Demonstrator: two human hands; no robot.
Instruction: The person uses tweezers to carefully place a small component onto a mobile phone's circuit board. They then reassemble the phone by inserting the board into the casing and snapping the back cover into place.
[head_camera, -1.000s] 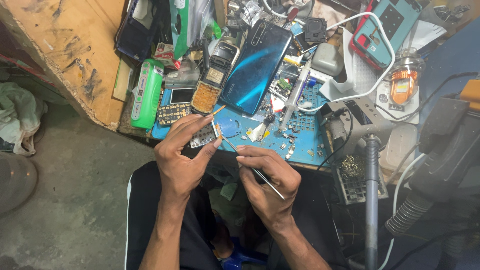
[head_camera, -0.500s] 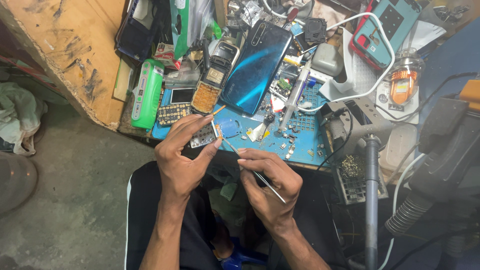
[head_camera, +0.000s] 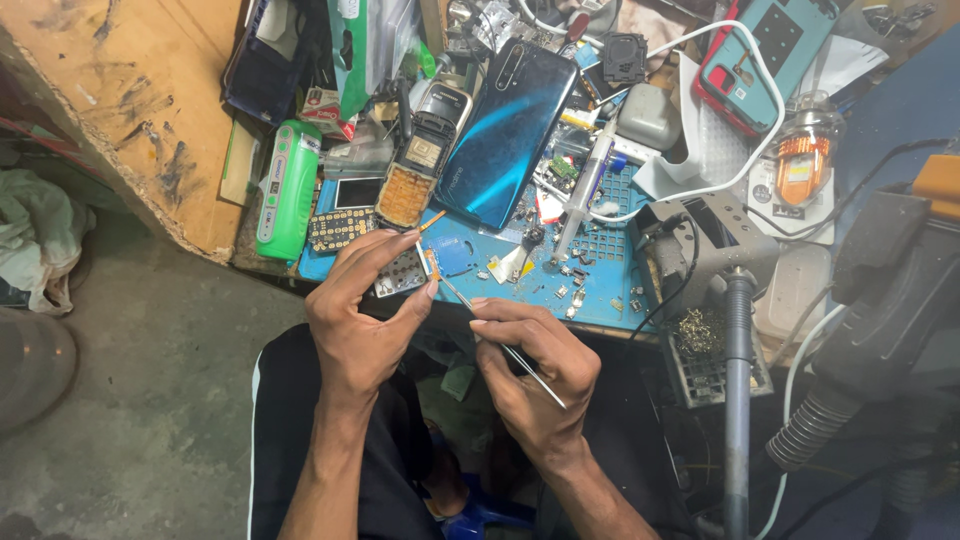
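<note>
We see the left hand (head_camera: 362, 315) pinching a small grey circuit board with an orange flex strip (head_camera: 412, 266) between thumb and forefinger, the other fingers curled beneath it. The board sits just off the near left corner of the blue perforated work mat (head_camera: 590, 260), above the person's lap. The right hand (head_camera: 535, 375) pinches a pair of thin metal tweezers (head_camera: 500, 340), fingers pressed together around the shaft, and the tip reaches up to the board's right edge; we cannot tell whether it touches.

Farther off on the mat lie a glossy dark-blue smartphone back (head_camera: 505, 130), an opened old keypad phone with an orange grid (head_camera: 415, 170), and a white plastic syringe (head_camera: 580, 200). To the far left stands a green plastic power bank (head_camera: 288, 188). On the right rises a grey metal stand post (head_camera: 737, 390).
</note>
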